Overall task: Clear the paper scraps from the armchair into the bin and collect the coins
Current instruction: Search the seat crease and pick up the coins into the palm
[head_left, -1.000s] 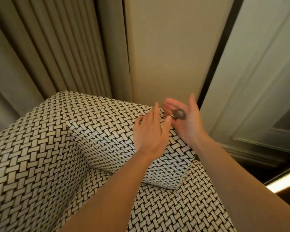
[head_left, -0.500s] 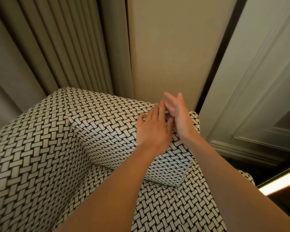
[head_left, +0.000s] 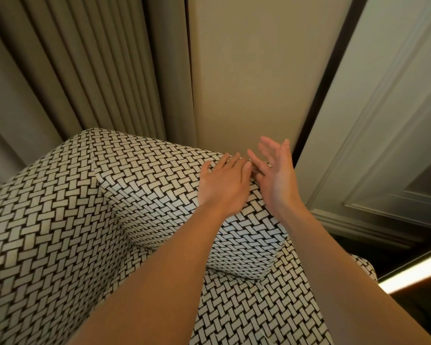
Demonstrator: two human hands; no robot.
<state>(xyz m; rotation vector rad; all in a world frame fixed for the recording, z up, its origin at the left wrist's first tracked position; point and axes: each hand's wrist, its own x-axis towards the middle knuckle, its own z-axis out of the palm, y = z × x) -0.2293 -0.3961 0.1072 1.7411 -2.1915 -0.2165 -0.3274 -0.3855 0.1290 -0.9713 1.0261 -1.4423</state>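
- A pleated curtain (head_left: pixel 97 70) in grey-beige hangs across the upper left, its folds running down behind the chair.
- Just right of the curtain stands a plain, smooth beige wall panel (head_left: pixel 246 70).
- A narrow dark strip (head_left: pixel 326 70) runs slantwise between that panel and the right-hand surface.
- On the right is a pale grey panelled surface (head_left: pixel 396 108) with raised mouldings and a stepped skirting (head_left: pixel 371 227) at its base; door or wall, it cannot be told.
- A warm bar of light (head_left: pixel 413 271) glows at the lower right, with dark shadow around it.
- An armchair (head_left: pixel 60 220) in black-and-cream basketweave fabric fills the lower left and middle.
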